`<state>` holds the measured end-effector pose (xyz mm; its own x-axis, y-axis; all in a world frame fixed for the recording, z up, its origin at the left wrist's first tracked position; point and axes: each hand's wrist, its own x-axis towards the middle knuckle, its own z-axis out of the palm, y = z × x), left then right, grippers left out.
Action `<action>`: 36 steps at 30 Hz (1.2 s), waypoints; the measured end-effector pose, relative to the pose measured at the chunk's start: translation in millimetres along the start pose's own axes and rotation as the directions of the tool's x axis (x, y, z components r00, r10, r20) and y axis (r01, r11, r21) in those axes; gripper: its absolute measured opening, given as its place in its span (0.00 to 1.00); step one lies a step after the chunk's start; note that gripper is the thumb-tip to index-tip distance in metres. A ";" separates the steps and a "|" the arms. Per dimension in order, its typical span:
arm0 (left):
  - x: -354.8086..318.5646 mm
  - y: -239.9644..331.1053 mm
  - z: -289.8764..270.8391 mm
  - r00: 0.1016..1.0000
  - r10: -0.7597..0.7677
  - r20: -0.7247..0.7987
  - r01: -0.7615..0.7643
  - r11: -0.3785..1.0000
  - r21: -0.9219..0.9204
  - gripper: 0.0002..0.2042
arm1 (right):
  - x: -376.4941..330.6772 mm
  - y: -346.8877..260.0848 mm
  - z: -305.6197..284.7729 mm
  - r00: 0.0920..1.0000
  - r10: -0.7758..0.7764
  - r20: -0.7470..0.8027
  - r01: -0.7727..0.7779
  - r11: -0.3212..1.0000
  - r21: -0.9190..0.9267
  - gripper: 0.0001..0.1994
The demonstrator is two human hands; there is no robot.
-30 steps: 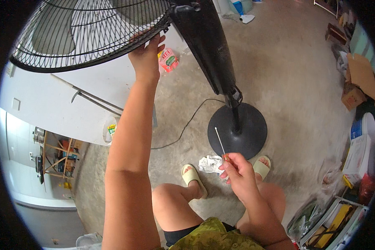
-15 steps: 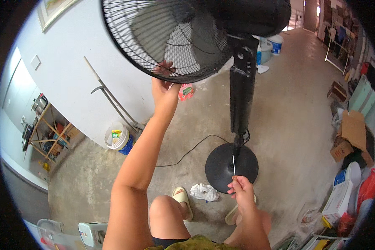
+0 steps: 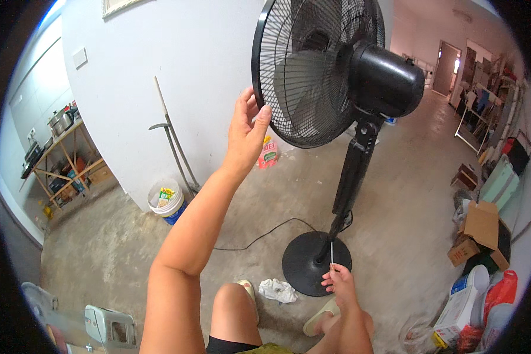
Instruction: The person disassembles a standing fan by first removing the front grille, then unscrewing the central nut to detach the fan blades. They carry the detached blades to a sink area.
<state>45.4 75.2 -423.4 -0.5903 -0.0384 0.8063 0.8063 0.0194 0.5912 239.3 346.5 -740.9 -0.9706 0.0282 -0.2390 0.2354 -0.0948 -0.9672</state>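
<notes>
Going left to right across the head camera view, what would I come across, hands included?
Wooden rack, white-and-blue bucket, left hand, crumpled white wad, right hand, fan's black motor housing, open cardboard box.

Print on packaging scattered about the floor.
Near mid-frame, a red-pink packet (image 3: pixel 268 156) carries pale lettering and a green patch; left of it, a yellow-and-green printed packet (image 3: pixel 166 196) sits in a white bucket (image 3: pixel 164 210). At the lower right, a white carton (image 3: pixel 454 314) bears a blue label; above it, the cardboard box (image 3: pixel 463 252) has dark marks too small for me to read.
</notes>
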 end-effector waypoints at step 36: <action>23.0 37.2 -20.3 0.940 -0.269 -0.211 0.325 0.892 0.313 0.40 | 34.5 165.4 35.4 0.737 0.641 0.215 -0.529 0.348 0.774 0.07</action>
<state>62.6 54.8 -383.3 -0.7633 -0.2524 0.5948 0.5152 0.3177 0.7960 242.9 296.5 -906.1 -0.5752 -0.2542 -0.7775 0.5568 -0.8179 -0.1445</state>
